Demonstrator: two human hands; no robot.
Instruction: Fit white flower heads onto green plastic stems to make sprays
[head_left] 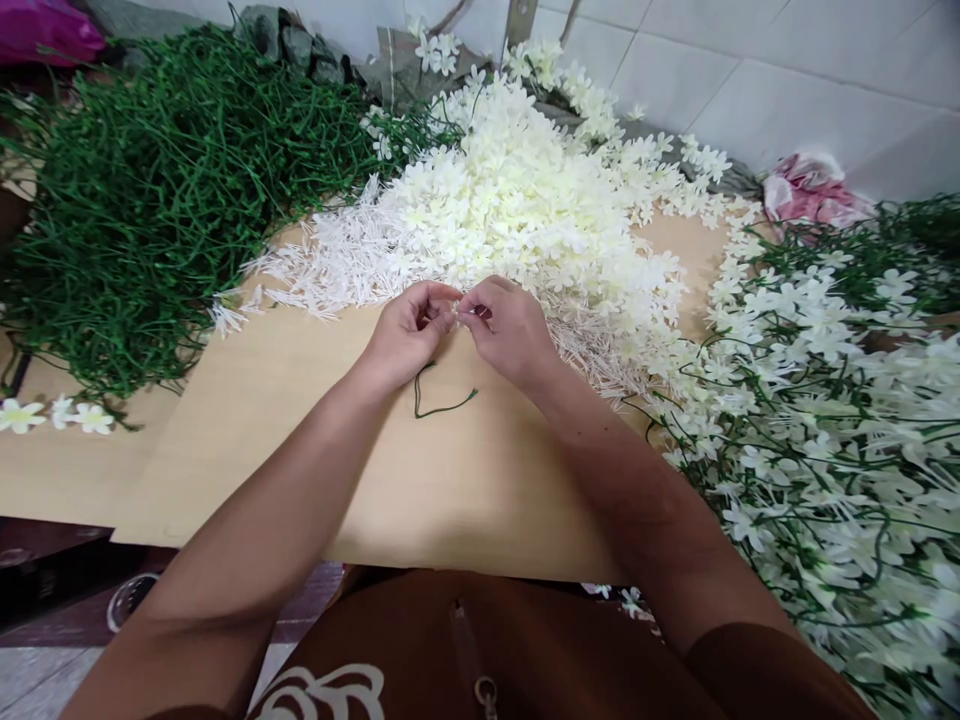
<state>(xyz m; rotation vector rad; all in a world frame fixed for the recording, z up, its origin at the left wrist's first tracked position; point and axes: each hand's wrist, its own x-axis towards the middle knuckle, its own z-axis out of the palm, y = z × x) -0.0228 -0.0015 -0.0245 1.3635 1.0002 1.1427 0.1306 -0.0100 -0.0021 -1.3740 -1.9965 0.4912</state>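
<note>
- Tan board (480, 500): front centre.
- Green stem pile (172, 190): at left.
- White blossom heap (525, 190): back centre.
- Right hand (512, 328): thumb and finger together, clamped on small white piece (457, 310).
- Left hand (405, 338): fingers curled alongside; grip cannot be told.
- Loose green stem (444, 409): on board.
- Small white piece: between hands, mostly hidden.

- Small piece (457, 310) between left hand (407, 335) and right hand (514, 328): mostly covered; too small to identify.
- Pink bag (46, 32): cut off at upper left corner.
- Stemmed flowers (817, 460): cut off by right edge.
</note>
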